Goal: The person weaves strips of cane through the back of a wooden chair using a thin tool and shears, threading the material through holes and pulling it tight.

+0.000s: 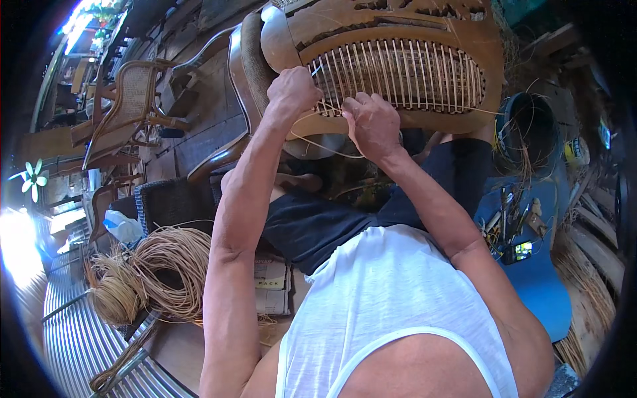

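Note:
A wooden chair back (424,119) with a carved top rail lies across my lap. Thin cane strands (398,69) run side by side over its oval opening, passing through holes along the rim. At the opening's left end my left hand (292,91) is closed, its fingertips hidden; a thin pale piece sticks out beyond them. My right hand (373,126) is closed at the lower rim, pinching a cane strand. Between and below the hands a loose cane strand (302,138) hangs in a loop.
Coiled cane (176,265) lies at the left, near a caned chair (126,99). At the right, hand tools (511,215) rest on a blue sheet (541,285), below a dark round bucket (527,126). Corrugated metal (73,331) covers the lower left. A bare foot shows under the chair back.

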Action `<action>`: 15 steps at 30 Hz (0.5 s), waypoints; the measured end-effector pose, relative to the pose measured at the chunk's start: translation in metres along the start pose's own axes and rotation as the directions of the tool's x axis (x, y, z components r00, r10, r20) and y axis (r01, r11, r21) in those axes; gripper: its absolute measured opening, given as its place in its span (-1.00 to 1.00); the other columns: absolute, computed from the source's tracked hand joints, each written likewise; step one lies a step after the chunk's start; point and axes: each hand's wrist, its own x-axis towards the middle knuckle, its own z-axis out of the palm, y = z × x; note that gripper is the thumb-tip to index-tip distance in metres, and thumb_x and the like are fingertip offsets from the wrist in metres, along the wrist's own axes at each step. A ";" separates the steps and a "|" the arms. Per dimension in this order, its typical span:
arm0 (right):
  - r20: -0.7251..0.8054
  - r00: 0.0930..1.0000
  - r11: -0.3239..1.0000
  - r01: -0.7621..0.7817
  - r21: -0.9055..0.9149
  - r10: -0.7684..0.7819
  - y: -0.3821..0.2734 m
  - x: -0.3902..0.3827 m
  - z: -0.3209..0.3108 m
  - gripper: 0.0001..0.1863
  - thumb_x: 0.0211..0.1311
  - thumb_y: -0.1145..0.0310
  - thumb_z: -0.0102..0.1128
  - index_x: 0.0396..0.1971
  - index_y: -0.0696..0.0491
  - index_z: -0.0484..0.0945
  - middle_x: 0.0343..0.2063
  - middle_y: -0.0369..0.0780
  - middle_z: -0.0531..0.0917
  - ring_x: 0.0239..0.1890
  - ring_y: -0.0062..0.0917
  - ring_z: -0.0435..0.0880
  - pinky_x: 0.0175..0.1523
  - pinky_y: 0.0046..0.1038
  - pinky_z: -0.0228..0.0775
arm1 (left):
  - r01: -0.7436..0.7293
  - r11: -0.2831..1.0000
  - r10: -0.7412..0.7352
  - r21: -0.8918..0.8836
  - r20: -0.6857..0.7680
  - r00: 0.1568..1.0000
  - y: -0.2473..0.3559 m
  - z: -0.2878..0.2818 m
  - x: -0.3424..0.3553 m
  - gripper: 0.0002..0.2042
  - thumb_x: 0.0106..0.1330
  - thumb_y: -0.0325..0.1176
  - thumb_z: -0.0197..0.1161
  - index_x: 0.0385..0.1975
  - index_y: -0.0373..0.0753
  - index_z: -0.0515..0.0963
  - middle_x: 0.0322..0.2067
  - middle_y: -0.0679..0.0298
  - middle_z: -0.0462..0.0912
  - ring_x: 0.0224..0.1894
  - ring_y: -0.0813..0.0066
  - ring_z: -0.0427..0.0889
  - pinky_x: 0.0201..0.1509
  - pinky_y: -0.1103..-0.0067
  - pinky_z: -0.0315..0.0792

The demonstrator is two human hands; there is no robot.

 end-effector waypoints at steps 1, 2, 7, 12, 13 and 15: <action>-0.003 1.000 1.000 -0.002 -0.001 0.002 0.000 0.000 0.001 -0.97 0.14 0.39 0.33 -0.41 -0.03 0.66 -0.43 -0.23 0.64 -0.32 -0.28 0.68 -0.19 -0.24 0.55 | 0.005 0.999 -0.005 -0.034 0.007 1.000 -0.001 0.000 0.001 -0.64 0.11 -0.21 0.43 -0.17 -0.34 0.75 -0.15 -0.07 0.78 -0.05 -0.01 0.77 0.06 0.25 0.63; 0.007 1.000 1.000 -0.028 -0.008 0.028 0.000 0.000 0.001 -0.93 0.14 0.37 0.37 -0.39 -0.04 0.64 -0.41 -0.24 0.63 -0.29 -0.29 0.66 -0.16 -0.25 0.54 | 0.002 0.999 -0.002 -0.032 0.006 1.000 -0.003 -0.002 0.002 -0.64 0.11 -0.21 0.43 -0.17 -0.34 0.75 -0.15 -0.07 0.78 -0.05 -0.01 0.77 0.06 0.25 0.63; 0.038 0.996 0.996 -0.083 -0.038 0.085 0.000 0.000 0.004 -0.88 0.15 0.34 0.41 -0.41 -0.03 0.60 -0.40 -0.24 0.63 -0.26 -0.29 0.65 -0.12 -0.26 0.54 | -0.042 0.990 0.034 -0.133 -0.062 0.997 -0.013 0.004 0.003 -0.71 0.04 -0.19 0.43 -0.38 -0.31 0.78 -0.44 0.00 0.75 -0.35 0.14 0.77 -0.11 0.32 0.62; -0.031 0.999 0.999 -0.044 0.010 0.044 -0.002 0.003 0.003 -0.94 0.14 0.41 0.29 -0.48 0.04 0.61 -0.47 -0.18 0.67 -0.31 -0.26 0.70 -0.21 -0.23 0.57 | -0.028 0.998 0.024 -0.053 -0.067 0.997 -0.015 0.010 0.012 -0.71 0.03 -0.19 0.43 -0.38 -0.29 0.79 -0.44 0.03 0.77 -0.34 0.16 0.77 -0.11 0.33 0.62; -0.029 0.998 0.999 -0.046 0.010 0.047 -0.003 0.005 0.003 -0.94 0.14 0.41 0.29 -0.48 0.04 0.61 -0.47 -0.18 0.67 -0.31 -0.26 0.70 -0.21 -0.23 0.57 | -0.043 0.997 0.038 -0.065 -0.070 0.997 -0.016 0.010 0.013 -0.71 0.03 -0.20 0.43 -0.37 -0.29 0.79 -0.43 0.04 0.77 -0.33 0.16 0.77 -0.10 0.33 0.62; -0.051 0.994 0.996 -0.093 0.018 0.094 -0.006 0.009 0.006 -0.93 0.17 0.41 0.25 -0.48 0.04 0.61 -0.46 -0.17 0.68 -0.32 -0.25 0.70 -0.20 -0.23 0.57 | -0.052 0.995 0.053 -0.090 0.005 0.999 -0.022 0.006 0.017 -0.69 0.05 -0.19 0.41 -0.29 -0.28 0.78 -0.31 0.02 0.78 -0.21 0.09 0.77 -0.04 0.31 0.63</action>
